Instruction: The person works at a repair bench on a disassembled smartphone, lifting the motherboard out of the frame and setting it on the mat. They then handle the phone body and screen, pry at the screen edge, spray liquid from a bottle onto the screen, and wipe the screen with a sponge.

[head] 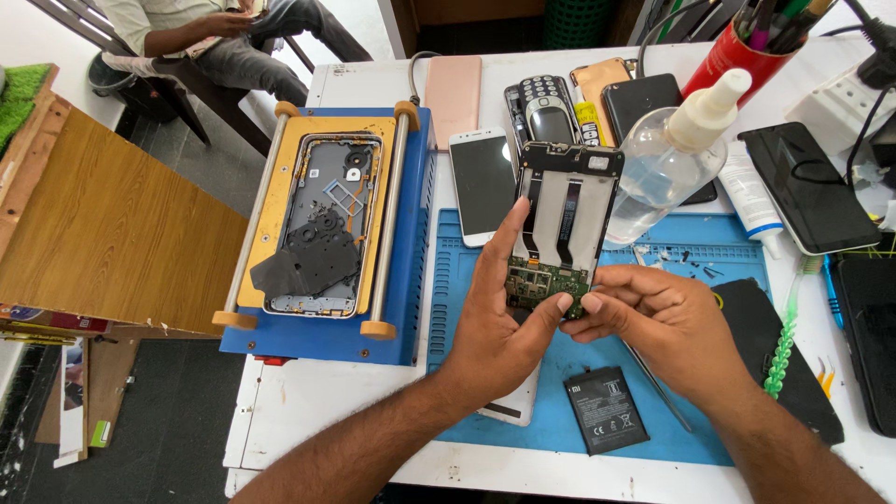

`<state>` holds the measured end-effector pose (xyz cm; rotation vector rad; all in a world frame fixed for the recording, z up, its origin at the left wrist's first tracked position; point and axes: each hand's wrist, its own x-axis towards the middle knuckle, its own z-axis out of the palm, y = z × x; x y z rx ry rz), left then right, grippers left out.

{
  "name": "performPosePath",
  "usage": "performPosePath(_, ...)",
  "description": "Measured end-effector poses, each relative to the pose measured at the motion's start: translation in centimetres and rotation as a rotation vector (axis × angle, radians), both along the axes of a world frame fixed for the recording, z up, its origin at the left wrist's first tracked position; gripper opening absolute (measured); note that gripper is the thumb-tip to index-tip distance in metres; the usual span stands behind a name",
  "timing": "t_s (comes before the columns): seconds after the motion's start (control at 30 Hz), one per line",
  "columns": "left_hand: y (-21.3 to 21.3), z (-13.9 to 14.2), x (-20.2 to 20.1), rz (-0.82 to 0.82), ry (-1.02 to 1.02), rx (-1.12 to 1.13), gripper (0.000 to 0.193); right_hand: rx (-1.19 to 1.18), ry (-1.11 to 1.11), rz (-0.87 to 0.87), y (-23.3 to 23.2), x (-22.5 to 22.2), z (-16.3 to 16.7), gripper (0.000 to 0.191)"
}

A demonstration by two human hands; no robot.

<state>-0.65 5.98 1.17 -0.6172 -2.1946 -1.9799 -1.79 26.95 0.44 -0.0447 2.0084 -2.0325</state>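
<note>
Left hand (499, 317) clamped round opened phone frame (563, 229), held above blue mat (560, 411) at table's middle. Right hand (653, 317) fingertips pinched together at green circuit board (546, 283), frame's lower end. Step judged: working board loose; needs fine, steady grip. Count: one loose battery (605, 409), one spray bottle (667, 154), one heating plate (327, 233) at left edge.

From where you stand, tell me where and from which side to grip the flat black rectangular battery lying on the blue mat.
Grip the flat black battery across its two long edges, coming straight down from above. It lies flat on the blue mat with bare mat beside both long edges, near the thin metal tool on one side. The right hand is nearest.
</note>
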Motion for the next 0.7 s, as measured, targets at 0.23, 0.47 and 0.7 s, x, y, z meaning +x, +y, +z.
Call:
performPosePath(0.23, 0.3, 0.8, -0.7, -0.137, -0.373, 0.302, 0.110, 0.054, -0.101, 0.031, 1.5, -0.4, 1.0, 0.028)
performPosePath(0.47, 0.9, 0.2, -1.4, -0.166, -0.390, 0.395, 0.084, 0.018, -0.047, 0.018, 1.7, -0.8, 0.8, 0.029)
performPosePath(0.7, 1.7, -0.8, -1.3, -0.165, -0.268, 0.336, 0.073, -0.012, 0.031, 0.074, 2.5, -1.5, -0.1, 0.028)
